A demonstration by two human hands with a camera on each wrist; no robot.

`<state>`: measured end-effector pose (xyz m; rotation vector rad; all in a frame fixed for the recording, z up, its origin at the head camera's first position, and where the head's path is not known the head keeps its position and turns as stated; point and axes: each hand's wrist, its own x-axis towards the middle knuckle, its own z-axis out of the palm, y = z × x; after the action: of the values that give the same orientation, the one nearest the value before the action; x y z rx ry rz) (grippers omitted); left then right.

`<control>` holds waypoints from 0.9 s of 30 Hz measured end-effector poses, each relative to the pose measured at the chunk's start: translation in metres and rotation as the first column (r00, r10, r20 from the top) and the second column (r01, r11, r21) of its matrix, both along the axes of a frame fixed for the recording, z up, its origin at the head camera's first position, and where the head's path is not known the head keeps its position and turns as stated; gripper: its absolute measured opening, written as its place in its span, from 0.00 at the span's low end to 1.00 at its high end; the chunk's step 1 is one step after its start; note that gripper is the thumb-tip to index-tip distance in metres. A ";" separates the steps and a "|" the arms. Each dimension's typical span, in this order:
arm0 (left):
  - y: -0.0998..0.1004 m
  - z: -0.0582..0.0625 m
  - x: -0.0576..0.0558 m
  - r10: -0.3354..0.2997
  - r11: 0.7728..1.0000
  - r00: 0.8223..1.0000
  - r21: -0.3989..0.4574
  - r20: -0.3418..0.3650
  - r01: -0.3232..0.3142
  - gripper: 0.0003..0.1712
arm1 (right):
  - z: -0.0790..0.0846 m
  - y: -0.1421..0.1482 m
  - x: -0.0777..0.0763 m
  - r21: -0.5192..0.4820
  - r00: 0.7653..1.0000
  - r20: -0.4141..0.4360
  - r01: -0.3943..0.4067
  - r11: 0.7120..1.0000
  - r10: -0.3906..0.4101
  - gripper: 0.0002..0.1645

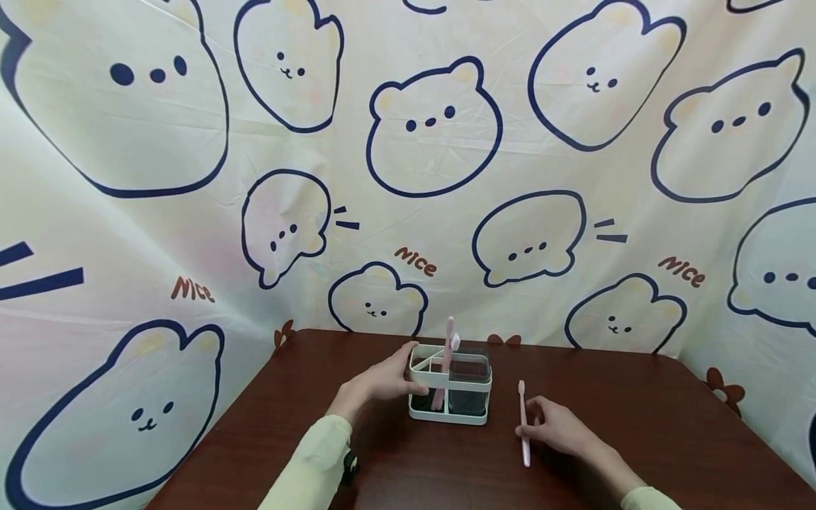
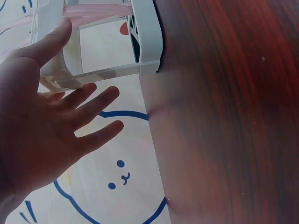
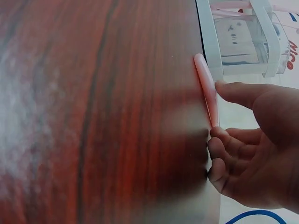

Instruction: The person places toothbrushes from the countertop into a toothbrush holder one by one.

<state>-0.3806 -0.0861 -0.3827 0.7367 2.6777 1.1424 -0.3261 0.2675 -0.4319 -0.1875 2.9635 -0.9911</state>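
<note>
A white toothbrush holder (image 1: 468, 419) with a clear cup (image 1: 470, 370) stands on the table. My left hand (image 1: 382, 379) grips the holder's left side, thumb in front and index finger behind. In the left wrist view, the other fingers of the left hand (image 2: 56, 112) spread loosely below the frame. One pink toothbrush (image 1: 449, 347) stands upright in a left compartment of the holder. To the right, a second pink toothbrush (image 1: 525, 451) lies along the tabletop, bristle end away from me. My right hand (image 1: 564, 427) pinches it between thumb and fingers.
The dark brown wooden table (image 1: 637, 404) reaches back to a cloth backdrop (image 1: 433, 234) printed with bear outlines. This cloth also hangs along both sides. A dark band (image 1: 350, 467) sits at the left sleeve's cuff.
</note>
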 end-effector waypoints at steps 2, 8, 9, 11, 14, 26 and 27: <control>0.000 -0.001 0.000 0.000 1.000 1.000 0.001 0.001 0.000 0.53 | 0.000 0.000 0.000 0.012 1.000 0.011 0.000 1.000 -0.001 0.36; -0.001 -0.001 0.000 0.010 1.000 1.000 -0.003 0.004 -0.010 0.53 | 0.003 -0.003 0.002 0.006 0.996 0.092 0.008 1.000 -0.009 0.37; -0.001 -0.001 0.000 0.010 1.000 1.000 -0.005 0.004 -0.010 0.54 | 0.003 -0.003 0.003 -0.001 0.994 0.107 0.009 1.000 -0.009 0.38; -0.001 0.000 0.000 0.006 1.000 1.000 -0.005 0.004 -0.006 0.54 | 0.003 -0.003 0.003 -0.014 0.992 0.128 -0.001 1.000 0.003 0.37; -0.001 0.000 0.000 0.006 1.000 1.000 -0.006 0.006 -0.006 0.54 | 0.004 -0.004 0.004 -0.052 0.989 0.149 -0.006 0.999 0.014 0.33; 0.000 0.001 0.001 0.014 1.000 1.000 -0.010 0.004 -0.014 0.54 | 0.001 -0.002 0.003 -0.174 0.986 0.151 -0.036 0.984 0.063 0.26; 0.000 0.001 0.001 0.013 1.000 1.000 -0.009 0.004 -0.013 0.53 | 0.001 -0.002 0.003 -0.178 0.987 0.148 -0.035 0.983 0.062 0.26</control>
<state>-0.3794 -0.0864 -0.3819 0.7161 2.6860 1.1327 -0.3231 0.2653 -0.4308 -0.1764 2.7213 -1.2016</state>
